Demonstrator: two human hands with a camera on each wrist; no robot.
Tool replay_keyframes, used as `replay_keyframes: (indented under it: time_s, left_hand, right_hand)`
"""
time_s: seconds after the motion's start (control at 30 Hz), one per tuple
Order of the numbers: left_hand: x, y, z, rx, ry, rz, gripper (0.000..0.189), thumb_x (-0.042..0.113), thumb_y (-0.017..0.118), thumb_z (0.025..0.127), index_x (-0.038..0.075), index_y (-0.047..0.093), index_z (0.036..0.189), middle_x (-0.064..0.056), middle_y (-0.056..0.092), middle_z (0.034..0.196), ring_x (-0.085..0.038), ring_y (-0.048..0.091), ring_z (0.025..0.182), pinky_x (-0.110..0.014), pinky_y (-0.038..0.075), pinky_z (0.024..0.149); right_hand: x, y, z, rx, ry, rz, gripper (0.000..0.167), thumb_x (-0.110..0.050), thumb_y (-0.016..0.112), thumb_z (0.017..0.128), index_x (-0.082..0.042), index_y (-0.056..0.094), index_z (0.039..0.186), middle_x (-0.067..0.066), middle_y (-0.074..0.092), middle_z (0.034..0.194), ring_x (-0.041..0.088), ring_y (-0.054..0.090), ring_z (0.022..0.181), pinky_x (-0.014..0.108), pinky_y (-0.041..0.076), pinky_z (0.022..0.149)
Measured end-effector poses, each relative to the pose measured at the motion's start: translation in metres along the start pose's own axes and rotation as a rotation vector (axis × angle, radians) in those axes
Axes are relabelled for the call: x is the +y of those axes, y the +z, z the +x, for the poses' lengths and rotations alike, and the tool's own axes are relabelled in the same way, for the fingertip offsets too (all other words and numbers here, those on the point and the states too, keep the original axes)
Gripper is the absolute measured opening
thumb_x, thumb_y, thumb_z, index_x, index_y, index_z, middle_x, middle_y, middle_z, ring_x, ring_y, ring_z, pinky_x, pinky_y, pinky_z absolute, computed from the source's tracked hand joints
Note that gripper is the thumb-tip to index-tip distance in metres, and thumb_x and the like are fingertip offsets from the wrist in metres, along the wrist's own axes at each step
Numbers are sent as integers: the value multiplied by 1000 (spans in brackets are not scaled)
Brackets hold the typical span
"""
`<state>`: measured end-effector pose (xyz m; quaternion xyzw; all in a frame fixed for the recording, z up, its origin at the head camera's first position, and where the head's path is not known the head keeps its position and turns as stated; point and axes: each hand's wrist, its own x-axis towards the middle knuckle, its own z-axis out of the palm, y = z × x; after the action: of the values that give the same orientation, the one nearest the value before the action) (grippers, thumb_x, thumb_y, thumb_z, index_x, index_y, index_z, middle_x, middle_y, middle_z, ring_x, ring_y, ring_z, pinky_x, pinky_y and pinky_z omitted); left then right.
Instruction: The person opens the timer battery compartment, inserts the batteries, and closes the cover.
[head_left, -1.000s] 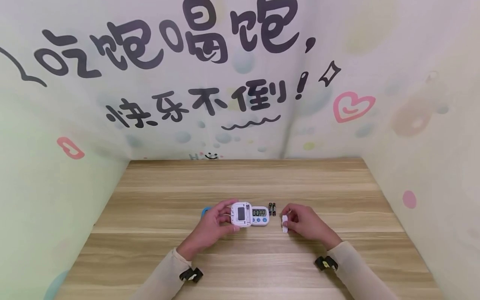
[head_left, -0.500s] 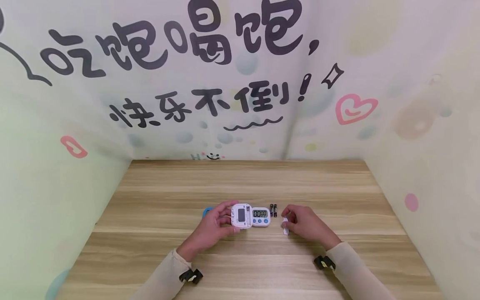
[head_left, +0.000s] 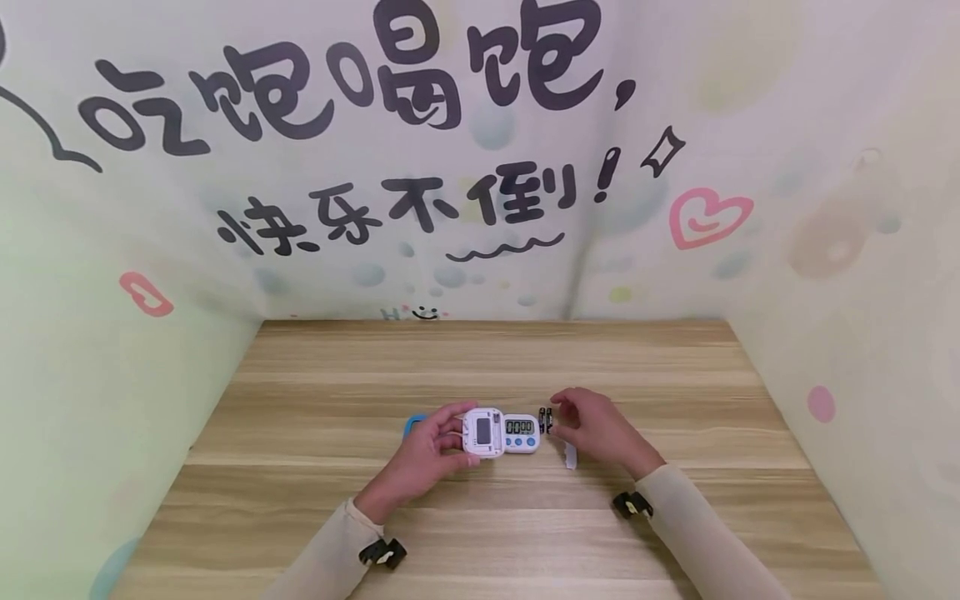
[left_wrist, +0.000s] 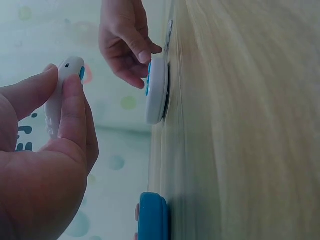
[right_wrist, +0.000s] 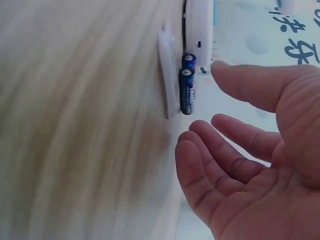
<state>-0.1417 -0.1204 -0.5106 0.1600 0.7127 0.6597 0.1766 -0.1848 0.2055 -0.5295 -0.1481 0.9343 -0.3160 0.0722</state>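
Note:
My left hand (head_left: 416,457) grips a white digital timer (head_left: 483,433) by its left side, its back turned up and the battery slot uncovered. In the left wrist view the thumb and fingers pinch this timer (left_wrist: 62,95) above the table. My right hand (head_left: 602,430) hovers beside two dark AAA-size batteries (head_left: 546,420), thumb and fingers apart, holding nothing. On the table below it lies the thin white battery cover (head_left: 571,456). The right wrist view has the batteries (right_wrist: 187,92) standing out beside the cover (right_wrist: 169,75), with the fingertips short of them.
A second white timer (head_left: 521,433) with blue buttons lies face up between the held one and the batteries. Behind my left hand sits a blue object (head_left: 412,423), partly hidden. The wooden table (head_left: 480,358) meets printed walls at the back and sides.
My right hand has let go of the white battery cover, which stays on the table. That hand has moved left and away from me, toward the batteries. The left hand keeps its hold.

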Motion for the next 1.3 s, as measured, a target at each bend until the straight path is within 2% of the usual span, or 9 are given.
replay_keyframes:
  time_s: [0.13, 0.37, 0.57, 0.7, 0.93, 1.2, 1.3]
  left_hand:
    - [0, 0, 0, -6, 0, -6, 81, 0, 83, 88, 1, 43, 158, -24, 63, 130, -20, 69, 105, -22, 59, 85]
    - [-3, 0, 2, -7, -14, -6, 81, 0, 84, 88, 1, 43, 157, -20, 65, 129, -20, 69, 106, -22, 60, 85]
    - [-3, 1, 2, -7, -15, -2, 80, 2, 84, 88, 2, 44, 157, -21, 65, 128, -21, 69, 105, -22, 59, 86]
    - [-3, 2, 2, -15, -23, -1, 79, 2, 84, 88, 3, 45, 157, -21, 65, 128, -21, 68, 106, -22, 59, 86]
    - [-6, 3, 4, -22, -54, 0, 78, 4, 84, 89, 6, 45, 157, -20, 65, 130, -22, 69, 107, -23, 60, 86]
    - [-5, 3, 5, -20, -61, -26, 80, 4, 84, 89, 2, 43, 157, -21, 65, 129, -22, 69, 106, -23, 60, 85]
    - [-5, 3, 5, -25, -57, -32, 80, 3, 84, 89, 1, 42, 157, -21, 65, 130, -21, 69, 106, -23, 61, 85]
  right_hand:
    - [2, 3, 6, -31, 11, -21, 50, -26, 87, 89, -8, 68, 131, 1, 69, 112, 17, 64, 102, 42, 57, 94]
    - [2, 5, 10, -85, 10, -70, 51, -31, 89, 87, -9, 70, 129, 1, 64, 106, 17, 57, 95, 40, 53, 88]
    - [0, 5, 11, -90, 3, -80, 46, -30, 88, 88, -8, 71, 125, -1, 62, 99, 16, 54, 89, 35, 50, 81]
    - [-2, 4, 9, -68, -4, -79, 44, -29, 86, 90, -9, 71, 126, -2, 65, 103, 15, 57, 92, 36, 52, 84]
    - [-13, -2, 3, 1, -122, -25, 46, -25, 85, 91, -6, 70, 131, 1, 69, 110, 15, 62, 97, 36, 56, 85]
    - [-42, -9, -6, 50, -223, 35, 46, -24, 84, 92, -7, 70, 132, 0, 70, 109, 20, 65, 96, 39, 59, 82]
    - [-50, -10, -10, 64, -253, 55, 45, -24, 84, 92, -9, 70, 132, 4, 71, 109, 23, 66, 96, 34, 57, 80]
